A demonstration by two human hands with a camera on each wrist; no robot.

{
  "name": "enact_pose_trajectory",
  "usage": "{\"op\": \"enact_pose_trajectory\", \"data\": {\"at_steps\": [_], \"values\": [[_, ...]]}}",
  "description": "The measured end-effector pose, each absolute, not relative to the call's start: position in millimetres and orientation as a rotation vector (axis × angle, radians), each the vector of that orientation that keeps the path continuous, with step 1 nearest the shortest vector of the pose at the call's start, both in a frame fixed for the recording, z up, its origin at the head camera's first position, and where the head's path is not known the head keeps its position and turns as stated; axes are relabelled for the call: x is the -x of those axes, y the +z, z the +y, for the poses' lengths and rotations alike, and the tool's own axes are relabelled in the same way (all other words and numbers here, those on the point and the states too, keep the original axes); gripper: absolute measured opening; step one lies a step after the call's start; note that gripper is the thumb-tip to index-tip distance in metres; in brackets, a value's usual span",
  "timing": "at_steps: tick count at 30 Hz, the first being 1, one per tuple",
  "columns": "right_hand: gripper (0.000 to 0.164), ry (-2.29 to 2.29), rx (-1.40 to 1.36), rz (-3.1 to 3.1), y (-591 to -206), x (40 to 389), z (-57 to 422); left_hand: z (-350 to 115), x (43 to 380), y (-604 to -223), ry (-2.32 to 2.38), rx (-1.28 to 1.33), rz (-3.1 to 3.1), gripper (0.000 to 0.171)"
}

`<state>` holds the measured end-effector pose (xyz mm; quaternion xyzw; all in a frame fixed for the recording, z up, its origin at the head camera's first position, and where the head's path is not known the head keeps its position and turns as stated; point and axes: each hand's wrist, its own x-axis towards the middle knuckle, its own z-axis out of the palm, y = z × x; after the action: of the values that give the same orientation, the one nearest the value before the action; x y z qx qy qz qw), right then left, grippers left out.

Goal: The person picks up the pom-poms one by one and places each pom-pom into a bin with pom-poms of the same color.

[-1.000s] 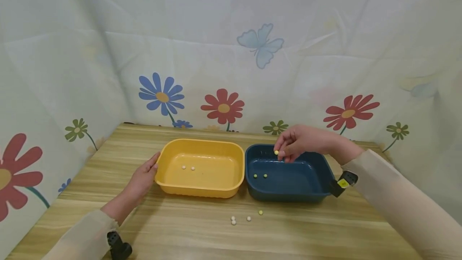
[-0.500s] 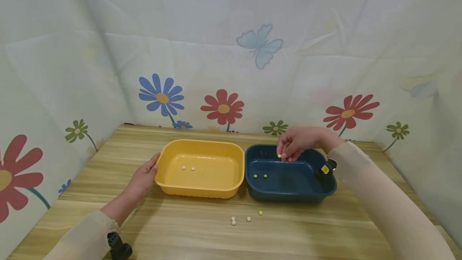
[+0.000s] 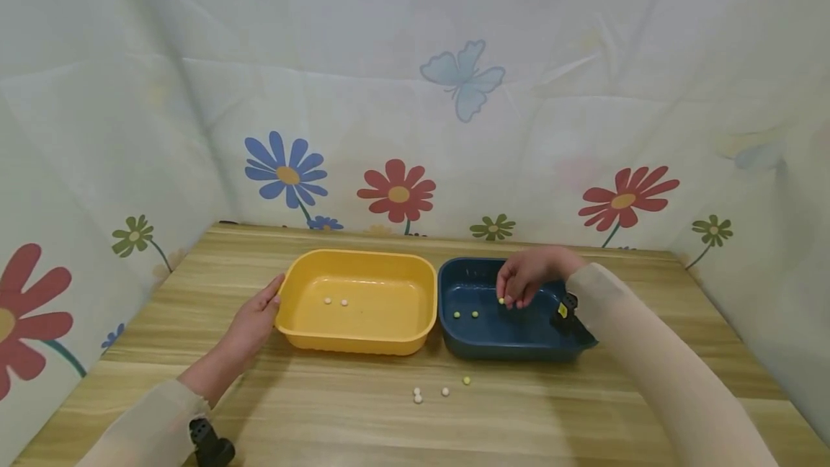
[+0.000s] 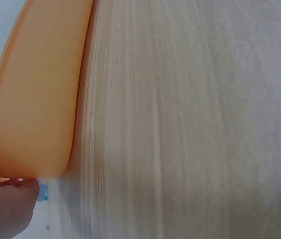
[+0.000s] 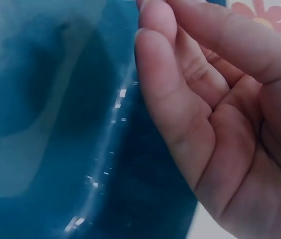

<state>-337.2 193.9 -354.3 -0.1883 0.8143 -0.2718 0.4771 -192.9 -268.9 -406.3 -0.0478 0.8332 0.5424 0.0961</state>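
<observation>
Inside the blue basin (image 3: 519, 349), low over its floor, my right hand (image 3: 528, 276) pinches a small yellow ball (image 3: 501, 301) between thumb and fingertips. The right wrist view shows this hand (image 5: 215, 109) with its fingers bent together; the ball is hidden there. Two yellow-green balls (image 3: 475, 314) lie in the same basin, left of the hand. My left hand (image 3: 253, 319) rests its fairly straight fingers against the left end of the yellow basin (image 3: 357, 344). Two white balls (image 3: 344, 303) sit inside it. In the left wrist view, the fingertips (image 4: 28, 186) touch the basin's end.
Three white balls (image 3: 445, 392) and one yellow ball (image 3: 467, 380) lie on the wooden table (image 3: 350, 416) in front of the basins. The two basins stand side by side, nearly touching. A flower-printed cloth (image 3: 363, 92) hangs behind the table and at its sides.
My right hand has gone down into the blue basin with the yellow ball still pinched, and its forearm has swung inward. The left hand keeps its place on the yellow basin.
</observation>
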Motion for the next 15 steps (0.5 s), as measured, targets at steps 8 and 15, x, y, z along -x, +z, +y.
{"op": "enact_pose_trajectory", "data": {"at_steps": [8,15], "values": [[0.008,-0.647,0.442,1.969,-368,338,187,-270,192,-406,1.608,0.129,2.464,0.057],[0.01,-0.6,0.455,1.94,-376,338,180,-270,192,-408,1.623,0.114,2.466,0.057]]}}
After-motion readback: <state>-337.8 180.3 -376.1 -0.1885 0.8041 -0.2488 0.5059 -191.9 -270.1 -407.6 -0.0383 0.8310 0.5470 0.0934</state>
